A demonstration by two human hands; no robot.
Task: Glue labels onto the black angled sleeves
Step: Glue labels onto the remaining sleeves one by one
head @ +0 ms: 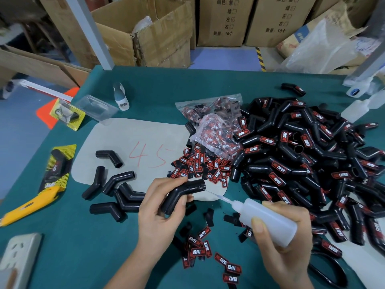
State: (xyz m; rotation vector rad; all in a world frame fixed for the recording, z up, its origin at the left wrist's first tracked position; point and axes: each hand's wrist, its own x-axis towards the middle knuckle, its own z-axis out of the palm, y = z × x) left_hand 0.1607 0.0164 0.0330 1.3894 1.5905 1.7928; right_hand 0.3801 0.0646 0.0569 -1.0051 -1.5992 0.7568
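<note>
Head view: the left hand (160, 207) has its fingers wrapped around a bare black sleeve (183, 193), held just above the green table (104, 247). The right hand (285, 232) is gripping a glue bottle (270, 221), with the thin nozzle tip right at the sleeve's open end.

If it were me I'd go easy on the squeeze, just a small dab on the flat side where the label sits, and keep the sleeve steady so the needle doesn't skid off.

Space is tight. The labelled pile (302, 163) crowds the right side and loose labels (198, 167) lie just beyond the hands, with more right under them. The unlabelled sleeves (116, 192) sit to the left, and a yellow knife (27, 207) lies by the table's left edge. The open room is really just the strip of green nearest the person.
</note>
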